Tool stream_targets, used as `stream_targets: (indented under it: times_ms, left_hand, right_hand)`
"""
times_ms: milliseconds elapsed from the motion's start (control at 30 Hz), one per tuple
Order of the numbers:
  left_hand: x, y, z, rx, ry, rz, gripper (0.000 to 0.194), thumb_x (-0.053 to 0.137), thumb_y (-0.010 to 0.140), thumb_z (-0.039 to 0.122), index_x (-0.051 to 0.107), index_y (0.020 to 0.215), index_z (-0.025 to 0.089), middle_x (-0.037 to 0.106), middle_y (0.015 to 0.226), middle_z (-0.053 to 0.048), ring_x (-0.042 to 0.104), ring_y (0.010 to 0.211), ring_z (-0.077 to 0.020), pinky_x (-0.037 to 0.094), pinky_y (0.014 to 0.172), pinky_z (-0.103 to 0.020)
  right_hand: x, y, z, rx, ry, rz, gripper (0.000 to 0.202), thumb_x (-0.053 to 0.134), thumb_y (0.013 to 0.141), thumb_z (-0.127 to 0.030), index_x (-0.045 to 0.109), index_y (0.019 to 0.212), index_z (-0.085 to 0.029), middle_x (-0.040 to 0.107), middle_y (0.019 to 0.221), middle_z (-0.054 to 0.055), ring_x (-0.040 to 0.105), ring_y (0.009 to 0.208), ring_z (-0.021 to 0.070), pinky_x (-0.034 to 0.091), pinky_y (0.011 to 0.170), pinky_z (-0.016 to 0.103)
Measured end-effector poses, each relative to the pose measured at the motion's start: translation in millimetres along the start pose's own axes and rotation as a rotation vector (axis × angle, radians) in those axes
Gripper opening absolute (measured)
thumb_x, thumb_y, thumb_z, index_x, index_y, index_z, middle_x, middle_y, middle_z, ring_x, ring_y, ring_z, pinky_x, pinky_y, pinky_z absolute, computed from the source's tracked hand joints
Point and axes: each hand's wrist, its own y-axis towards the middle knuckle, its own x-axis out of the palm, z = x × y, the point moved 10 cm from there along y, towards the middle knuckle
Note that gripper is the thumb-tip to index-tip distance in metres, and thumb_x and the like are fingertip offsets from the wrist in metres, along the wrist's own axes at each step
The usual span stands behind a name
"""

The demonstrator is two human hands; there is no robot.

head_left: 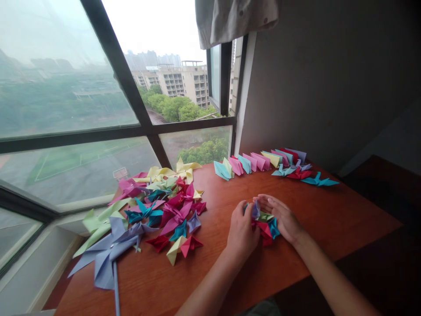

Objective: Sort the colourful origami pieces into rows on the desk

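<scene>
Both hands are cupped around a small cluster of folded paper pieces [265, 231] on the table, in red, teal, green and purple. My left hand [242, 228] curls along the cluster's left side, its thumb and forefinger apart and its other fingers partly hidden. On the far right side, my right hand [279, 215] is open, with fingers stretched out towards the left hand. A purple folded piece [256, 210] stands up between the hands, and a teal one [273, 228] shows beside the right palm. Whether either hand pinches a single piece cannot be seen.
A heap of origami [177, 215] covers the table's left side, with a purple paper pinwheel [113, 250] in front. A row of folded papers [259, 161] stands along the back, near several paper cranes [317, 180]. Windows [66, 87] border the wooden table [345, 219] on the left.
</scene>
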Motion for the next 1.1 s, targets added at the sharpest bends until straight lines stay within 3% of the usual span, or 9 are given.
stream_targets:
  times_ms: [267,433,533,667,800,900,967,1033,1100]
  left_hand:
    - [-22.4,5,-8,-0.064,-0.403,0.201,0.047,0.061,0.067,0.002,0.067,0.109,0.021,0.066,0.117,-0.008,0.061,0.111,-0.0242,0.047,0.102,-0.042]
    - [-33.6,5,-27,-0.233,-0.621,0.402,0.032,0.063,0.078,0.015,0.065,0.110,0.016,0.070,0.108,-0.010,0.067,0.102,-0.0231,0.052,0.093,-0.039]
    - [-40.5,-2,-40,-0.327,-0.761,0.532,0.032,0.063,0.083,0.026,0.062,0.113,0.013,0.070,0.110,-0.013,0.069,0.103,-0.0232,0.055,0.088,-0.034]
    - [-59.7,-12,-54,-0.389,-0.889,0.657,0.040,0.065,0.083,0.032,0.060,0.117,0.013,0.069,0.113,-0.016,0.069,0.104,-0.0247,0.056,0.085,-0.033]
    - [-108.3,-24,-64,-0.379,-1.005,0.857,0.045,0.074,0.075,0.033,0.064,0.116,0.015,0.069,0.114,-0.014,0.068,0.105,-0.0255,0.056,0.085,-0.034]
    - [-167.9,-32,-64,-0.304,-0.890,0.991,0.045,0.073,0.078,0.033,0.063,0.119,0.017,0.069,0.113,-0.012,0.067,0.107,-0.0245,0.055,0.088,-0.034]
    - [-211.4,-36,-58,-0.239,-0.729,1.016,0.045,0.070,0.081,0.032,0.061,0.122,0.018,0.067,0.120,-0.012,0.064,0.114,-0.0251,0.053,0.095,-0.036]
    - [-252.7,-42,-50,-0.194,-0.501,1.012,0.052,0.070,0.081,0.028,0.055,0.130,0.018,0.061,0.131,-0.014,0.058,0.123,-0.0262,0.047,0.104,-0.041]
    - [-286.5,-52,-40,-0.209,-0.150,0.996,0.057,0.072,0.079,0.027,0.054,0.133,0.019,0.060,0.134,-0.013,0.054,0.127,-0.0278,0.041,0.110,-0.045]
  right_hand:
    - [-2,2,16,-0.003,0.227,0.161,0.024,0.070,0.078,-0.031,0.071,0.099,-0.019,0.074,0.110,0.009,0.068,0.106,0.0199,0.055,0.091,0.030]
    - [8,15,33,-0.067,0.258,0.256,0.016,0.063,0.076,-0.031,0.069,0.090,-0.025,0.076,0.103,0.004,0.069,0.107,0.0221,0.055,0.096,0.041]
    - [29,24,36,-0.167,0.166,0.256,0.018,0.059,0.078,-0.039,0.067,0.087,-0.026,0.076,0.103,0.005,0.067,0.110,0.0264,0.054,0.097,0.049]
    - [76,34,32,-0.213,0.116,0.214,0.022,0.058,0.078,-0.044,0.065,0.086,-0.025,0.075,0.104,0.007,0.067,0.109,0.0279,0.054,0.095,0.050]
    - [147,42,28,-0.143,0.315,0.182,0.020,0.060,0.076,-0.037,0.064,0.090,-0.024,0.076,0.099,0.004,0.070,0.102,0.0234,0.053,0.095,0.043]
    - [222,46,19,-0.143,0.381,0.040,0.020,0.060,0.077,-0.034,0.065,0.090,-0.020,0.076,0.092,0.004,0.070,0.096,0.0214,0.053,0.093,0.040]
    - [266,47,9,-0.179,0.356,-0.071,0.021,0.060,0.078,-0.033,0.067,0.090,-0.018,0.076,0.094,0.006,0.069,0.098,0.0218,0.052,0.093,0.039]
    - [292,45,1,-0.206,0.297,-0.145,0.022,0.060,0.079,-0.033,0.068,0.092,-0.017,0.075,0.098,0.007,0.068,0.100,0.0216,0.051,0.093,0.038]
    - [294,40,-9,-0.239,0.213,-0.168,0.022,0.061,0.080,-0.032,0.069,0.095,-0.018,0.074,0.103,0.006,0.066,0.104,0.0207,0.049,0.095,0.037]
